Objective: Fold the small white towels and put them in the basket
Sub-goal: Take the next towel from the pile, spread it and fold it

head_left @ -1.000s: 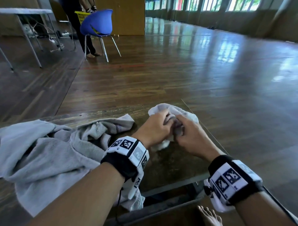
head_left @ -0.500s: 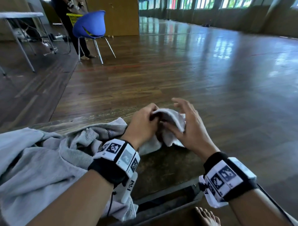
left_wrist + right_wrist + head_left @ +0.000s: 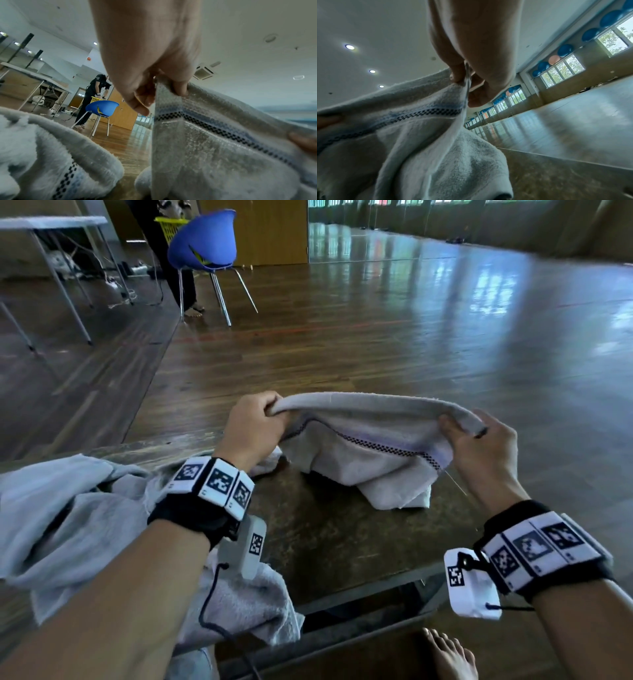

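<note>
1. A second ago both our hands were bunched together on a crumpled small white towel [image 3: 370,453]; now they have drawn apart and the towel is stretched between them above the dark table [image 3: 329,542].
2. Our left hand [image 3: 251,431] pinches one top corner between thumb and curled fingers; our right hand [image 3: 486,446] pinches the opposite corner the same way.
3. The towel's lower part sags onto the table, its checkered stripe facing us.
4. A heap of other towels [image 3: 68,525] lies on the table's left, just beside our left wrist.
5. Beyond, a blue chair [image 3: 205,244] stands on the wooden floor, and a person there holds a yellow basket [image 3: 169,227], well apart from us.
</note>
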A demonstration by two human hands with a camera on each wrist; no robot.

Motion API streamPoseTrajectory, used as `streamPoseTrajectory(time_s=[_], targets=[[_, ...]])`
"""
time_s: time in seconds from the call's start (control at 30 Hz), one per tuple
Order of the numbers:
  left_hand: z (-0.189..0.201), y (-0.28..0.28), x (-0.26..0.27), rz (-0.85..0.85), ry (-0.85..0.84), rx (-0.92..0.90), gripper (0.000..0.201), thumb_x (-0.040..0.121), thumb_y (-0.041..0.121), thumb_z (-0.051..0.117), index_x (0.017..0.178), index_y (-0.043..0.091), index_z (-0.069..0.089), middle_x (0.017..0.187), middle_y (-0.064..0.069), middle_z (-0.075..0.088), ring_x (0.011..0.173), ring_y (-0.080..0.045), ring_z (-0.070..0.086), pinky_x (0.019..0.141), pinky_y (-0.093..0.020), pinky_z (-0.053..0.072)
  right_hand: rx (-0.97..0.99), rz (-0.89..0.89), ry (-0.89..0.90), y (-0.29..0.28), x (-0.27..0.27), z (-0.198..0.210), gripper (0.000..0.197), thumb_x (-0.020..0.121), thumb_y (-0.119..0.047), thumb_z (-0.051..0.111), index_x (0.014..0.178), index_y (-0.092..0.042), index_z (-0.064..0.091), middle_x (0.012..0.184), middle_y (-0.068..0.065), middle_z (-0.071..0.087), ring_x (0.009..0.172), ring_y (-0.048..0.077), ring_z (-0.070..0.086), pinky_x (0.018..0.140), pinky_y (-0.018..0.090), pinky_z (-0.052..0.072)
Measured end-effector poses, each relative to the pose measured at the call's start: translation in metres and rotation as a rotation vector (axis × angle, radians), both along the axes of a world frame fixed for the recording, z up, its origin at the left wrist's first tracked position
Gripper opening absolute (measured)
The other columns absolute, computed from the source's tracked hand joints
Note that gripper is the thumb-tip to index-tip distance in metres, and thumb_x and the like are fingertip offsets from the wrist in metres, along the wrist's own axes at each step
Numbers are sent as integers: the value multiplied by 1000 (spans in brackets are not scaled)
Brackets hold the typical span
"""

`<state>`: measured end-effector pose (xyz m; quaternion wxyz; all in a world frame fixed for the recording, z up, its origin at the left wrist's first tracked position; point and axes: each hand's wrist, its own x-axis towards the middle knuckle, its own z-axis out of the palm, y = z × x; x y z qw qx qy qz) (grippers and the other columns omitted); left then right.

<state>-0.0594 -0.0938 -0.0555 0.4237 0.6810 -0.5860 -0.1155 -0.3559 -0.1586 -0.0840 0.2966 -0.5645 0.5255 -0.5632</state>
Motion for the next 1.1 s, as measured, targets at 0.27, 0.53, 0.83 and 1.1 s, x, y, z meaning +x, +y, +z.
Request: streamPoseTrajectory(time_s=[0.27, 0.53, 0.83, 1.1], targets=[[11, 15, 4, -117, 491, 555, 36, 77, 39, 70, 90, 6, 69, 82, -14, 66, 67, -27, 62, 67, -39, 47, 189, 118, 471, -4, 4, -16, 33, 87, -14, 67, 58, -6, 54, 46, -11, 45, 45, 10, 40, 38, 23, 30], [-29, 11, 3, -177, 2, 698, 30, 85, 33, 71, 69, 11, 58, 72, -1, 55, 69, -16, 50, 65, -29, 39, 338, 273, 934, 8, 28, -32, 25, 87, -26, 66, 62, -27, 67, 81, -3, 63, 82, 24, 59, 62, 31, 44], [-54, 11, -13, -416, -66, 658, 23, 81, 40, 73, 94, 20, 75, 113, -3, 69, 106, -19, 65, 91, -35, 51, 318, 703, 875, -4, 48, -26, 20, 89, -38, 69, 73, -27, 75, 84, 0, 73, 77, 18, 67, 71, 34, 56], [-36, 20, -1, -480, -40, 860, 14, 82, 28, 77, 93, 19, 80, 91, -3, 78, 88, -20, 74, 85, -41, 60, 325, 834, 1053, 9, 74, -18, 34, 82, -35, 72, 60, -11, 65, 52, -8, 53, 51, 9, 45, 52, 26, 38]])
